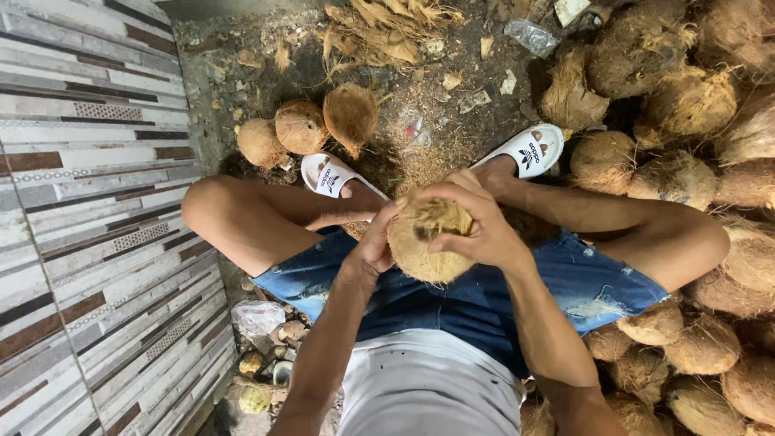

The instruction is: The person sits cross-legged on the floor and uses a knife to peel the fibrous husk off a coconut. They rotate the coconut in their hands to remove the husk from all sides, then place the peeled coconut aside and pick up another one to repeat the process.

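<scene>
Fibrous coconut [424, 242] gripped by left hand [373, 249]; right hand [476, 222].

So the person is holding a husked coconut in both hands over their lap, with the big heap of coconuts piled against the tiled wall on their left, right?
Not quite. In the head view both hands, left hand and right hand, do hold the husked coconut over the lap, but the big heap of coconuts lies on the person's right. By the tiled wall on the left, only three coconuts sit on the ground.

Piled coconuts [686, 182], striped tile wall [89, 202]
</scene>
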